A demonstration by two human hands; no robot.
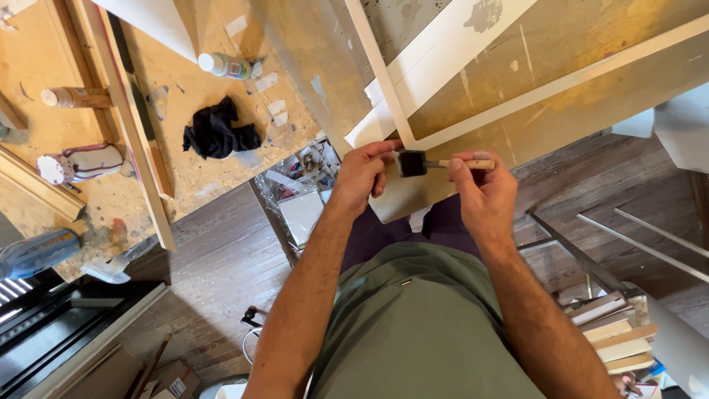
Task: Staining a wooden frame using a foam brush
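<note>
- We see the right hand (484,193) pinching the wooden handle of the foam brush (436,163), mid-frame, to keep it level.
- The left hand (362,176) pinches its black tip, steadying it.
- Just above lies the white frame (384,81) on the worktop (576,74).

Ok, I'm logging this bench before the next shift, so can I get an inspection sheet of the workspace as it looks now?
Surface: worn, paint-marked wooden bench with white frame strips lying on it.
Job's things: foam brush, black head, wooden handle, held level over the bench edge.
Clutter: dark rag, small bottle lying on its side, tape bits, blue can.
Grips: left hand fingers at the brush head; right hand shut on the handle.
Cables: nothing seen for certain.
Surroundings: dark plank floor, wood offcuts stacked lower right, metal rods.
</note>
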